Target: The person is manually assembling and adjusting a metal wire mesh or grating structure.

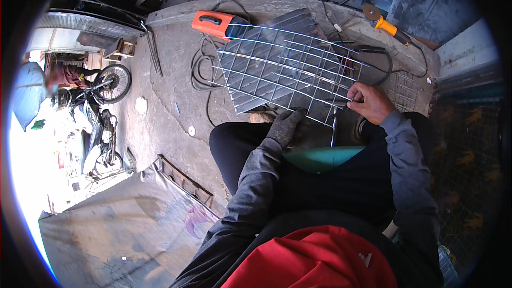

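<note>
Wire grid [288, 69] lies at twelve o'clock. Gloved left hand [285, 126] presses its near edge, grip closed; bare right hand [369, 101] pinches a rod. Rod ends could prick it.

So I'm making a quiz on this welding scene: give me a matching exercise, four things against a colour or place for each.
Things:
1. left hand
2. right hand
3. grinder
4. motorbike

Descriptions:
A. bare, at the wire grid's right near corner
B. far left, beyond the concrete floor
C. yellow handle, top right behind the grid
D. grey glove, at the grid's near edge

Pairs: 1-D, 2-A, 3-C, 4-B
</note>
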A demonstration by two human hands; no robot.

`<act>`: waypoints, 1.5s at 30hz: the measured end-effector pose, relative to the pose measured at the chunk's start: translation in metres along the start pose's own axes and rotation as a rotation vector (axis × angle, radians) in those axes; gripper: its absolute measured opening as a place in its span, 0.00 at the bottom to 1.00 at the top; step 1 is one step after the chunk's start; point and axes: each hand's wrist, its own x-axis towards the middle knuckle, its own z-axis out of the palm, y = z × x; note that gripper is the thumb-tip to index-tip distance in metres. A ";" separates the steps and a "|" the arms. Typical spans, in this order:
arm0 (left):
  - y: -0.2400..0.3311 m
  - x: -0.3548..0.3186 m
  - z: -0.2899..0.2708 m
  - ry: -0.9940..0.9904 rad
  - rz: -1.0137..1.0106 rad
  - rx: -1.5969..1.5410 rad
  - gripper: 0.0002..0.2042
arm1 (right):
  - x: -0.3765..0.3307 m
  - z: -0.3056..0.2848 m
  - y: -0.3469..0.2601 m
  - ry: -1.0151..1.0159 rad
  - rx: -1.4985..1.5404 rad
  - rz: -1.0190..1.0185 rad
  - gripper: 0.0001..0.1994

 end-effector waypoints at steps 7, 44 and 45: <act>0.005 -0.003 0.002 0.017 -0.053 0.029 0.12 | 0.004 0.005 0.008 0.023 0.003 0.022 0.12; 0.004 -0.002 0.001 0.012 -0.022 0.079 0.13 | 0.007 0.001 0.011 -0.012 -0.040 0.034 0.13; 0.005 -0.002 0.001 0.012 -0.026 0.087 0.13 | 0.007 0.001 0.012 -0.011 -0.040 0.035 0.13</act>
